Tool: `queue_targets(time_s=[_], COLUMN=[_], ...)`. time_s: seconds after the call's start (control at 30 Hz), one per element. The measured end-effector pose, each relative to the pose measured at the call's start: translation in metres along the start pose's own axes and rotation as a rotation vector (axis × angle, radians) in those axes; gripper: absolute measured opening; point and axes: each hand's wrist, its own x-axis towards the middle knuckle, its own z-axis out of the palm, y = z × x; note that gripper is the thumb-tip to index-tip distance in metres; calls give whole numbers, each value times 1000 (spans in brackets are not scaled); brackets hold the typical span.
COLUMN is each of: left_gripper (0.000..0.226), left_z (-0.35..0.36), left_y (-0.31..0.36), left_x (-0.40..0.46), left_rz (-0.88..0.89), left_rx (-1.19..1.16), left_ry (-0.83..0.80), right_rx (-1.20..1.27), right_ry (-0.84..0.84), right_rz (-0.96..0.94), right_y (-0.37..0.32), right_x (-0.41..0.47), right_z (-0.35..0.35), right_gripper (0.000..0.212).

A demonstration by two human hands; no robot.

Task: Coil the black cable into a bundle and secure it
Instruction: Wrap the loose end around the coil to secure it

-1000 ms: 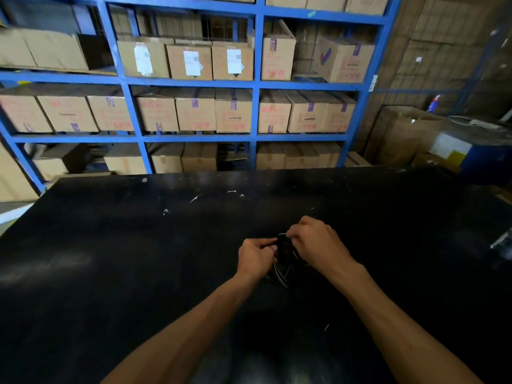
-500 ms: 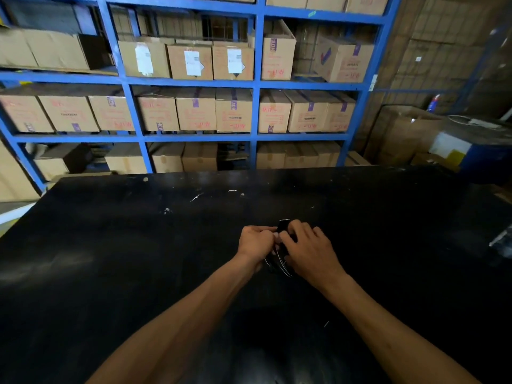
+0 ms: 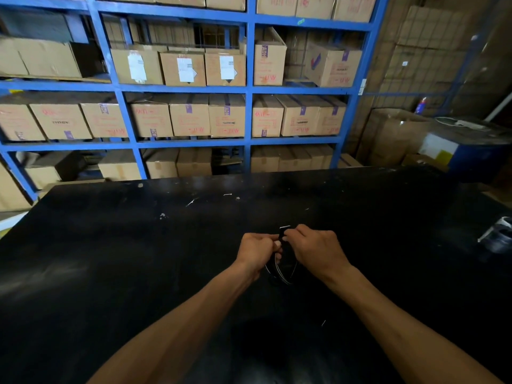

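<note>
A small bundle of black cable (image 3: 285, 266) hangs between my two hands just above the black table (image 3: 138, 273). Its glossy loops show below my fingers. My left hand (image 3: 256, 252) grips the bundle's left side with curled fingers. My right hand (image 3: 315, 249) pinches the top of the bundle, where a short black strap end with a pale tip (image 3: 284, 230) sticks up. Most of the bundle's middle is hidden by my fingers.
Blue metal shelving (image 3: 249, 90) filled with cardboard boxes stands behind the table's far edge. A dark object with a pale band (image 3: 498, 236) lies at the table's right edge. A blue crate (image 3: 476, 159) and more boxes stand at the right.
My right hand moved in toward my left and now pinches the top of the bundle. Both hands shifted slightly away from me. The strap end now sticks up above the fingers.
</note>
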Motion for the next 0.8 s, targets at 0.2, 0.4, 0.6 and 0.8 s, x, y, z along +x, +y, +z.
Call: queue_targets(time_s=[0.2, 0.4, 0.6, 0.8], left_gripper=[22, 23, 24, 37], left_z=[2, -6, -11, -22], left_y=[0, 16, 19, 15], left_x=[-5, -6, -1, 5], left_rz=[37, 114, 163, 174], left_rx=[29, 199, 259, 256], left_ry=[-13, -57, -126, -239], right_rx=[7, 172, 308, 347], right_ry=[-29, -31, -83, -278], right_rz=[68, 91, 152, 295], right_y=[-2, -2, 0, 2], right_x=[5, 11, 17, 25], right_z=[-4, -3, -4, -5], right_gripper=[8, 11, 19, 25])
